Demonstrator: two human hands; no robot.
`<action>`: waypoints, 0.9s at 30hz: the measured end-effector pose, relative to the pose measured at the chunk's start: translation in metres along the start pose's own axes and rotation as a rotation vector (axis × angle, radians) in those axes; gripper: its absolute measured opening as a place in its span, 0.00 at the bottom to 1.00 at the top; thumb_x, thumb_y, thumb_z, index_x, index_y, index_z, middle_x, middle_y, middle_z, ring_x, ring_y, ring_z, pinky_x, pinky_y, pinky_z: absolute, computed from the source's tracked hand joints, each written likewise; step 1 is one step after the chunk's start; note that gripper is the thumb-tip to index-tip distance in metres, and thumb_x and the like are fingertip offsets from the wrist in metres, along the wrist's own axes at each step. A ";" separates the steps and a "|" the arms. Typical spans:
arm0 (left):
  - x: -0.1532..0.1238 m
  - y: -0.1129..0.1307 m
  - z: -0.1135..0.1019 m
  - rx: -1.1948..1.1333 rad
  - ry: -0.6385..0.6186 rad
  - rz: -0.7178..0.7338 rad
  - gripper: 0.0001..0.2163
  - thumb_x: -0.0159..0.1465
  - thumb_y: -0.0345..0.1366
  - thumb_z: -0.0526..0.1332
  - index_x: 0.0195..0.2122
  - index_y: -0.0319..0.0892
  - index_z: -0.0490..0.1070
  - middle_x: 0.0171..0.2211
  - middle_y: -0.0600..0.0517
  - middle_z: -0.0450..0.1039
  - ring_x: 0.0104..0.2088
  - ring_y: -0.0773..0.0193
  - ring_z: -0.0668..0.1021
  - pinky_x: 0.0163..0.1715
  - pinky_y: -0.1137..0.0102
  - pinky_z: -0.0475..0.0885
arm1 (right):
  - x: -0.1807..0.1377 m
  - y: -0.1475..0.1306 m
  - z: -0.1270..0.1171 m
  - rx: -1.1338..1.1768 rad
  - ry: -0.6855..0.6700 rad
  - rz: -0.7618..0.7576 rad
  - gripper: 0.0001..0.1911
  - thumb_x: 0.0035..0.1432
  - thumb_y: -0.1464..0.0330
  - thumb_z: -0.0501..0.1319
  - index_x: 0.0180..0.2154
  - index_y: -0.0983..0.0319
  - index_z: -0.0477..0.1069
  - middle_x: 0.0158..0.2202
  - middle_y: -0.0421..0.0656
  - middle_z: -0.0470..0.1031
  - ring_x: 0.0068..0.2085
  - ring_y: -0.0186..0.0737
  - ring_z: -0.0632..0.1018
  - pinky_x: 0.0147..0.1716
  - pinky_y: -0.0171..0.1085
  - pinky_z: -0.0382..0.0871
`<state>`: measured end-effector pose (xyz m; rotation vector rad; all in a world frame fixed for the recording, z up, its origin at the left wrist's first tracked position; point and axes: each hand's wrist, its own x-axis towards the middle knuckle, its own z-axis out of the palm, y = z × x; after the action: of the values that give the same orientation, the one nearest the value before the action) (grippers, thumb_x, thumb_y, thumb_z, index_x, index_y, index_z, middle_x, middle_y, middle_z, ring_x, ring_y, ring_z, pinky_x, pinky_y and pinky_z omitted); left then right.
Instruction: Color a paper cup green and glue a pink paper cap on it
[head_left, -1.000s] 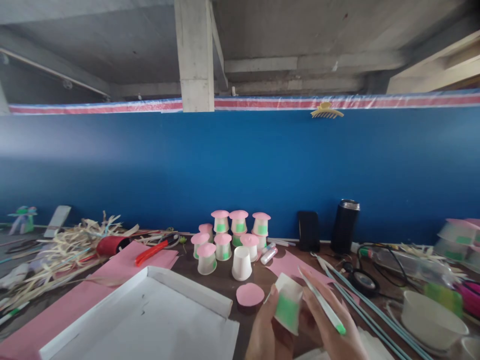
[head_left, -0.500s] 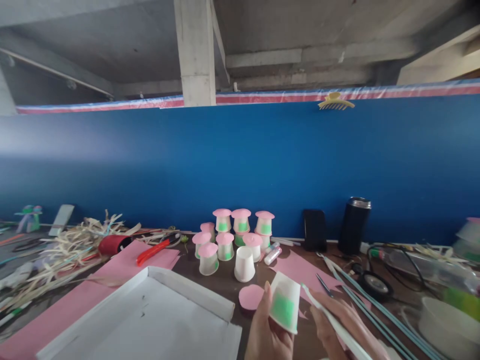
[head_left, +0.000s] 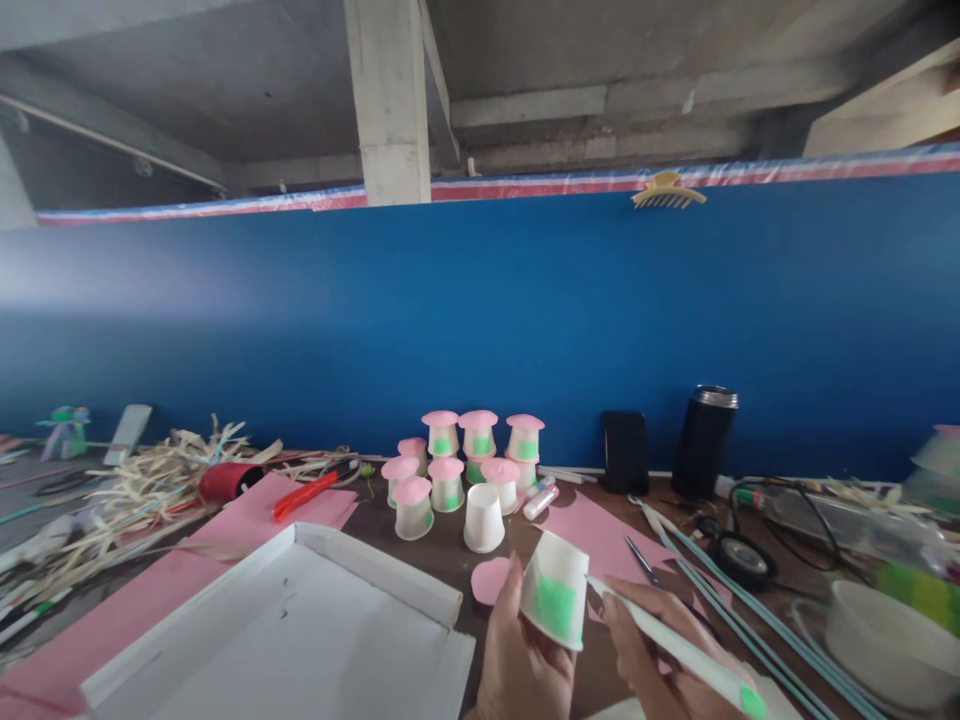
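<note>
A person's left hand (head_left: pixel 525 668) gripped an upturned paper cup (head_left: pixel 556 598) with a green patch on its side. It was held tilted just above the surface (head_left: pixel 442 556), in front of a loose pink paper disc (head_left: pixel 489 580). The right hand (head_left: pixel 651 648) was closed around a white stick with a green end (head_left: pixel 679 655), whose near tip met the cup's side by the rim.

Judging from the pictures, the work would go best with the cup kept steady between thumb and fingers. The stick should be guided lightly so the thin wall did not buckle, and the green patch kept turned toward the worker.

Behind stood a plain white cup (head_left: pixel 483 518) and a cluster of pink-capped cups (head_left: pixel 465 455). A white tray (head_left: pixel 390 585) lay to the left and a black flask (head_left: pixel 703 440) to the right.

A second earlier, the stick lay along the right hand's fingers beside the cup. Since then the cup had dropped slightly and moved left, and the stick's tip had swung in against it.
</note>
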<state>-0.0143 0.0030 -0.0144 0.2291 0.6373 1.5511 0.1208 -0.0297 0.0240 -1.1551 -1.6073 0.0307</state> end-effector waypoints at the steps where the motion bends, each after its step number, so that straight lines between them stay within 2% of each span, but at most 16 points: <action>1: -0.001 0.002 0.003 -0.029 -0.007 -0.057 0.20 0.54 0.26 0.62 0.49 0.40 0.69 0.48 0.45 0.75 0.54 0.55 0.71 0.44 0.75 0.72 | 0.000 0.001 0.000 -0.005 0.001 -0.004 0.12 0.57 0.61 0.59 0.39 0.60 0.74 0.28 0.42 0.78 0.20 0.31 0.75 0.21 0.26 0.71; 2: -0.003 0.003 0.006 -0.061 0.000 -0.121 0.20 0.56 0.30 0.61 0.50 0.41 0.68 0.46 0.45 0.76 0.52 0.54 0.73 0.44 0.71 0.73 | 0.000 0.002 0.000 -0.006 0.001 -0.007 0.12 0.57 0.62 0.58 0.39 0.60 0.74 0.28 0.42 0.78 0.21 0.32 0.76 0.22 0.26 0.72; 4: -0.005 0.006 0.014 -0.073 0.003 -0.158 0.19 0.58 0.35 0.60 0.51 0.41 0.67 0.44 0.43 0.77 0.49 0.51 0.75 0.42 0.66 0.74 | 0.000 0.002 0.001 0.005 0.002 -0.010 0.12 0.58 0.62 0.58 0.40 0.61 0.73 0.30 0.44 0.78 0.22 0.32 0.76 0.24 0.27 0.73; 8: -0.006 0.006 0.024 -0.143 0.072 -0.279 0.19 0.57 0.40 0.61 0.49 0.40 0.67 0.40 0.45 0.78 0.45 0.53 0.77 0.41 0.65 0.74 | -0.002 0.000 0.004 0.044 0.011 -0.006 0.11 0.58 0.64 0.58 0.41 0.61 0.72 0.30 0.43 0.78 0.20 0.31 0.75 0.21 0.26 0.71; 12: -0.005 0.003 0.023 -0.195 0.015 -0.294 0.16 0.57 0.40 0.62 0.44 0.37 0.69 0.40 0.43 0.77 0.43 0.55 0.78 0.41 0.65 0.73 | -0.003 0.000 0.005 0.052 0.029 0.008 0.11 0.58 0.64 0.58 0.41 0.61 0.72 0.26 0.41 0.76 0.20 0.31 0.76 0.21 0.26 0.72; 16: -0.003 0.000 0.018 -0.206 -0.006 -0.284 0.12 0.57 0.38 0.63 0.41 0.39 0.70 0.39 0.45 0.77 0.43 0.55 0.78 0.42 0.64 0.73 | -0.003 0.002 0.004 0.054 0.016 -0.003 0.10 0.58 0.65 0.58 0.41 0.60 0.72 0.29 0.42 0.77 0.23 0.32 0.78 0.24 0.26 0.73; 27: -0.007 0.003 0.023 -0.182 -0.051 -0.316 0.14 0.57 0.38 0.63 0.43 0.38 0.70 0.37 0.46 0.78 0.39 0.58 0.79 0.37 0.67 0.73 | -0.002 0.005 0.004 0.006 0.021 -0.012 0.11 0.59 0.64 0.57 0.42 0.60 0.71 0.32 0.44 0.78 0.26 0.34 0.79 0.27 0.28 0.74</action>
<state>-0.0039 0.0021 0.0076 0.0278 0.4637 1.2849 0.1206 -0.0264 0.0178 -1.1374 -1.5946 0.0157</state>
